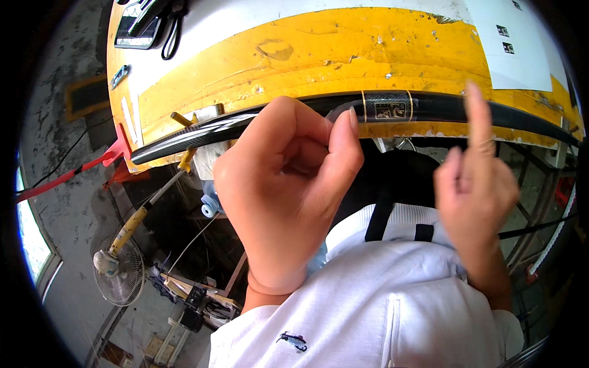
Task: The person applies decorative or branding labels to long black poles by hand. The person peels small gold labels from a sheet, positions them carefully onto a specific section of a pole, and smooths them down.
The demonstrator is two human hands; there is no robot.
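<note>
A long, glossy black pole [442,107] lies along the near edge of the yellow table. On it sits a dark decal [392,107] with gold lettering and thin gold bands. My left hand [288,165] is at the pole, just left of the decal, with thumb and forefinger pinched together. A small translucent edge shows by these fingertips, but I cannot make out what they grip. Slightly blurred, my right hand [477,184] is raised on the near side of the pole, right of the decal. Its forefinger points up, its other fingers are bent, and nothing shows in it.
The yellow table [319,46] carries a phone [138,27] with a black strap at far left and a white sheet [518,52] at far right. A small blue-grey tool [120,76] lies by the left edge. Lower left stands a fan [119,270], near a red strap [67,175].
</note>
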